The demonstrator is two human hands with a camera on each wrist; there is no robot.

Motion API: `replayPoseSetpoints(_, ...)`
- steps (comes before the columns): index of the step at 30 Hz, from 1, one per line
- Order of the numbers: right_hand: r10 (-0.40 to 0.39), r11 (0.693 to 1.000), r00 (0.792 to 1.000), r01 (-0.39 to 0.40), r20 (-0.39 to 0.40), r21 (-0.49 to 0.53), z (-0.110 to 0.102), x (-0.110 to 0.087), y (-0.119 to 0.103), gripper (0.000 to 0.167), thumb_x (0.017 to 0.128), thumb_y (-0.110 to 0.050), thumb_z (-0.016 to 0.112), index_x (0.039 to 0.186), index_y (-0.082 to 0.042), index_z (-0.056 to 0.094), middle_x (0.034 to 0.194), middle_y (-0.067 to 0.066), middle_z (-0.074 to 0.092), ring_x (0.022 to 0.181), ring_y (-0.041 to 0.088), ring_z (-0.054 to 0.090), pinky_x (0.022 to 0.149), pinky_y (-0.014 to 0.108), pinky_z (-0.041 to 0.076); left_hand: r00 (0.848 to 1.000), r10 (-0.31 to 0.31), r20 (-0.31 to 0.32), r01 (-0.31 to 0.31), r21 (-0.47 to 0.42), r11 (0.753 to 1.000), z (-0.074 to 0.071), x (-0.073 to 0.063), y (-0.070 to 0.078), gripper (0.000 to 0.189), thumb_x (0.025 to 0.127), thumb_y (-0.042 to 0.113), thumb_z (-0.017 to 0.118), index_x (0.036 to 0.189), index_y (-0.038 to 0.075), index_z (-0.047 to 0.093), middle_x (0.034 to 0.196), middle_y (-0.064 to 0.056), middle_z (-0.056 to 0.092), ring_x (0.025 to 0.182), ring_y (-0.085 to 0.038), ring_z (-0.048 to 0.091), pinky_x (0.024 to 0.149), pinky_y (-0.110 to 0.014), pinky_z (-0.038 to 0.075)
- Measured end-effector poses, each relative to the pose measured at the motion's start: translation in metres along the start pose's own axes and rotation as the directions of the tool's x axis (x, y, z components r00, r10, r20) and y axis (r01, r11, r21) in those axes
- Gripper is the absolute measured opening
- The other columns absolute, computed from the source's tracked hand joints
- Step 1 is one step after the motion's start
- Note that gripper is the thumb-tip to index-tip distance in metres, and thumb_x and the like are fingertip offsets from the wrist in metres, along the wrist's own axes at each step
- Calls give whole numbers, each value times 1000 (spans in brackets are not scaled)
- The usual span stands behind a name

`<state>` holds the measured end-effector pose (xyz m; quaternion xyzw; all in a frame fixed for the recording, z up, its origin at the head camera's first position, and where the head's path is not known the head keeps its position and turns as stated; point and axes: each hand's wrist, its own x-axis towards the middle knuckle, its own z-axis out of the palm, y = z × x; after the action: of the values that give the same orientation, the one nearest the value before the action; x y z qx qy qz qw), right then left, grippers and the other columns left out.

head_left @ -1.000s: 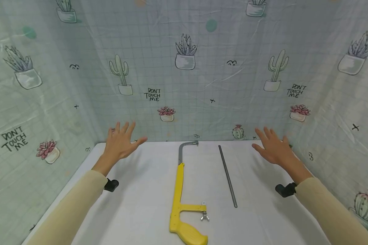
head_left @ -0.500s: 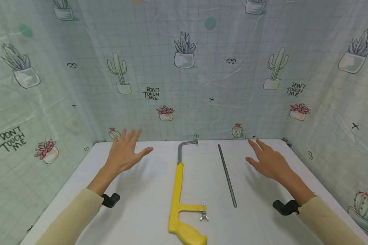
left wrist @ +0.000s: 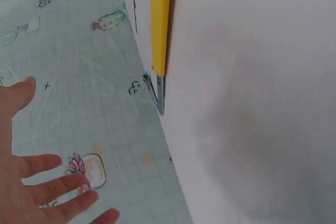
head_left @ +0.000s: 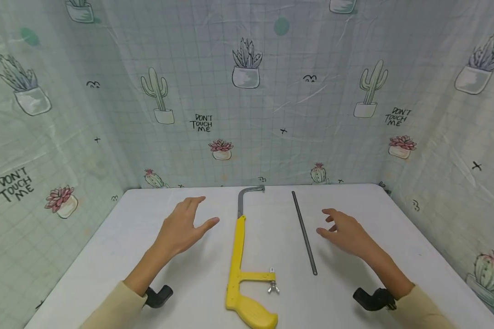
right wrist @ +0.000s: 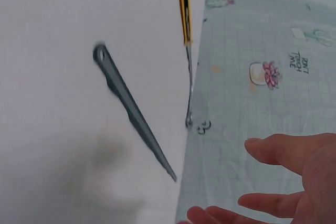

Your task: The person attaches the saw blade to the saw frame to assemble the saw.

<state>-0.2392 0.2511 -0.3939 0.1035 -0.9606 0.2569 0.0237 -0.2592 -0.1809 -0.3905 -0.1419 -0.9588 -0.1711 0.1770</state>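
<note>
A hacksaw frame (head_left: 237, 246) with a yellow body and handle and a grey bent front end lies lengthwise on the white table; a wing nut (head_left: 273, 288) sits on its short crossbar. To its right lies a separate dark grey hacksaw blade (head_left: 304, 233), whose end hole shows in the right wrist view. The left hand (head_left: 182, 228) hovers left of the frame, fingers extended, thumb apart, holding nothing. On the other side the right hand (head_left: 347, 232) hovers just right of the blade, fingers loosely bent, also holding nothing.
The white table (head_left: 107, 256) ends at a cactus-print cloth (head_left: 247, 114) hanging behind it and along both sides. A black wrist camera (head_left: 158, 297) is strapped to the left wrist, and another black camera (head_left: 370, 299) to the right.
Both hands have come down and inward, toward the saw frame and the blade. The right hand's fingers have bent more. Frame and blade lie where they were.
</note>
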Motion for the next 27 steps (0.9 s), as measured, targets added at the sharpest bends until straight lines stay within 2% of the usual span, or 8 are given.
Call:
replayPoseSetpoints(4, 31, 992, 998, -36, 49, 123, 17, 2, -1, 62, 96, -27, 71, 144, 5, 49, 121, 26, 68, 102, 35, 71, 76, 42, 60, 1000, 26, 18, -24, -90, 996, 7, -9, 19, 66, 92, 54, 72, 139, 10, 58, 135, -10, 65, 122, -30, 65, 95, -52, 56)
replayPoseSetpoints(6, 75, 979, 995, -87, 71, 182, 24, 3, -2, 61, 95, -25, 72, 143, 4, 50, 119, 23, 68, 99, 30, 71, 73, 38, 60, 999, 36, 39, -31, -129, 991, 11, -12, 29, 61, 90, 50, 75, 136, 12, 60, 131, -7, 67, 117, -27, 67, 94, -48, 57)
replayPoseSetpoints(9, 130, 959, 987, -148, 89, 241, 34, 6, -5, 59, 93, -19, 74, 143, 3, 50, 115, 20, 68, 92, 23, 71, 68, 34, 60, 995, 46, 90, -26, -206, 978, 19, -15, 41, 53, 90, 44, 78, 132, 14, 63, 124, -5, 70, 110, -23, 68, 90, -44, 57)
replayPoseSetpoints(12, 164, 949, 981, -184, 100, 256, 39, 8, -8, 59, 91, -15, 75, 142, 2, 51, 112, 18, 69, 84, 18, 70, 68, 34, 60, 986, 55, 158, -9, -278, 961, 29, -16, 49, 46, 90, 41, 78, 126, 15, 66, 118, -2, 72, 105, -19, 68, 86, -40, 56)
replayPoseSetpoints(17, 185, 951, 975, -209, 121, 230, 42, 11, -15, 62, 88, -13, 77, 142, 2, 51, 107, 16, 70, 71, 17, 68, 68, 36, 58, 963, 106, 249, -20, -325, 946, 44, -17, 59, 42, 88, 44, 79, 117, 16, 67, 113, 0, 72, 102, -15, 67, 82, -36, 54)
replayPoseSetpoints(22, 195, 952, 972, -219, 132, 212, 45, 15, -18, 63, 85, -9, 79, 141, 2, 51, 103, 15, 69, 70, 18, 66, 68, 36, 57, 934, 153, 322, -41, -330, 943, 51, -19, 66, 43, 85, 48, 81, 113, 18, 68, 111, 3, 71, 102, -15, 65, 81, -32, 53)
replayPoseSetpoints(25, 201, 956, 972, -222, 124, 192, 50, 20, -17, 64, 82, -5, 80, 139, 2, 52, 101, 15, 69, 70, 19, 65, 67, 35, 58, 913, 183, 364, -59, -328, 943, 52, -20, 70, 43, 83, 48, 82, 112, 20, 69, 111, 5, 70, 102, -13, 64, 81, -31, 52)
replayPoseSetpoints(27, 202, 964, 973, -218, 110, 153, 53, 23, -16, 64, 80, -3, 81, 137, 3, 53, 99, 15, 69, 71, 18, 65, 66, 34, 57, 893, 207, 398, -75, -323, 943, 53, -20, 74, 41, 82, 48, 84, 109, 22, 69, 109, 8, 70, 100, -11, 63, 82, -30, 51)
